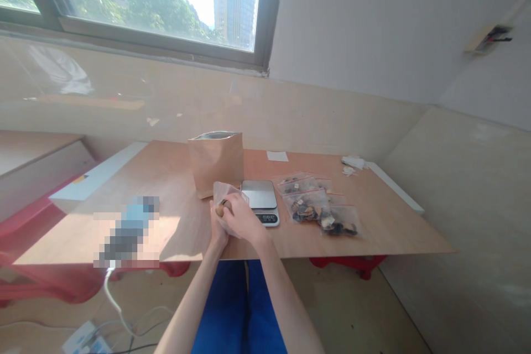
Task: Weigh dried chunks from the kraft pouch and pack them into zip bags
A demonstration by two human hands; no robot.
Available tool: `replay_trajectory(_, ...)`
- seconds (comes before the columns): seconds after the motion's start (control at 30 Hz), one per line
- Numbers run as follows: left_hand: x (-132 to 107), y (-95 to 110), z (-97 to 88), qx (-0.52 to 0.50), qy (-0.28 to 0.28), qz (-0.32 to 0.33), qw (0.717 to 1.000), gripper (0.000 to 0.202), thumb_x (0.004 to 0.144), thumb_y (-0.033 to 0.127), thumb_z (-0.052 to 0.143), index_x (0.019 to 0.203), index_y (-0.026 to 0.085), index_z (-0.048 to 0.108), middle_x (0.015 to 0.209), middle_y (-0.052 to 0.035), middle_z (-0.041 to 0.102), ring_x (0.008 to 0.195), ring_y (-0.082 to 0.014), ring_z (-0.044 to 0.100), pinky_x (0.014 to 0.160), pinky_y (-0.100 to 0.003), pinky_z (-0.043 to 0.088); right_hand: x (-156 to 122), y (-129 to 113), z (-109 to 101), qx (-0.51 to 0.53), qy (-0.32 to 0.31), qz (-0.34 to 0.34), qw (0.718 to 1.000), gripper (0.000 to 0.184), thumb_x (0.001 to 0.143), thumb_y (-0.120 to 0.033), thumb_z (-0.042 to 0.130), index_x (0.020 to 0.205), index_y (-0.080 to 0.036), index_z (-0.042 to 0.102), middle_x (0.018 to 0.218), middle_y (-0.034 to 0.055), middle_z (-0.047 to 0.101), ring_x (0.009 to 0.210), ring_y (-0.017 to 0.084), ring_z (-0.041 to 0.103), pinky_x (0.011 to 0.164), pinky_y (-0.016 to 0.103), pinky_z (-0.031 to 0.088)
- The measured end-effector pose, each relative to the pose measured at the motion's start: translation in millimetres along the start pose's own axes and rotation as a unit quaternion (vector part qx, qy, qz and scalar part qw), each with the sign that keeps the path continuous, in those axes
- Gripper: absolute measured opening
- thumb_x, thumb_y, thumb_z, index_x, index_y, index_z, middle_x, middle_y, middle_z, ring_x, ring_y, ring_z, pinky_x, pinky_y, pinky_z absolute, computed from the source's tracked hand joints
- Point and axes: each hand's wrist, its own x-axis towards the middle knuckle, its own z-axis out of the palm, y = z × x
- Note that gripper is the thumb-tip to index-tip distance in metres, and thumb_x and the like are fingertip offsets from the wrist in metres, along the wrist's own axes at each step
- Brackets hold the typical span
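Observation:
My left hand [219,229] is wrapped round a clear plastic bag [220,188] just over the near part of the table. My right hand [243,215] is at the bag's upper part, its fingers closed on a brown rounded piece [224,208]; whether the piece is inside the bag I cannot tell. Right beside my hands lies a digital kitchen scale [259,193] with a bare steel plate, its display partly behind my right hand. Behind them a brown paper pouch [218,160] stands upright with its top open, its contents hidden.
Several clear zip bags [309,204] of dark and pale dried slices lie right of the scale. A white paper [277,156] and white scraps [352,163] are farther back. A pixelated object [130,229] with a white cable [108,287] lies at left on the wooden table [398,227].

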Motion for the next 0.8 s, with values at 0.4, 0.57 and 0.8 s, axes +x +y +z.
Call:
replay_trajectory(0.4,3,-13,-11.7,0.091,0.034,0.044,0.994,0.030,0.074,0.039,0.052,0.088,0.014,0.061,0.085,-0.0064,0.067,0.084,-0.0203,0.061,0.078,-0.034,0.047,36,23,26,-0.158,-0.040,-0.030,0.986,0.017,0.084,-0.019,0.051,0.093,-0.011,0.062,0.098,0.0122,0.064,0.098,0.022,0.054,0.092,0.032,0.037)
replay_trajectory(0.57,1,-10,-15.7,0.151,0.032,0.093,0.984,0.017,0.070,0.031,0.056,0.079,0.016,0.060,0.080,-0.0036,0.064,0.087,-0.0211,0.059,0.084,-0.035,0.043,17,22,31,-0.173,-0.010,-0.018,0.985,0.022,0.084,-0.018,0.050,0.101,-0.008,0.060,0.104,0.0147,0.061,0.104,0.024,0.051,0.092,0.034,0.038)
replay_trajectory(0.8,2,-10,-17.1,0.199,0.018,0.119,0.973,0.014,0.070,0.031,0.056,0.072,0.017,0.057,0.069,-0.0015,0.060,0.071,-0.0191,0.058,0.071,-0.033,0.046,11,20,32,-0.188,-0.006,0.015,0.982,0.022,0.085,-0.024,0.049,0.094,-0.011,0.064,0.104,0.0149,0.061,0.104,0.026,0.050,0.091,0.035,0.040)
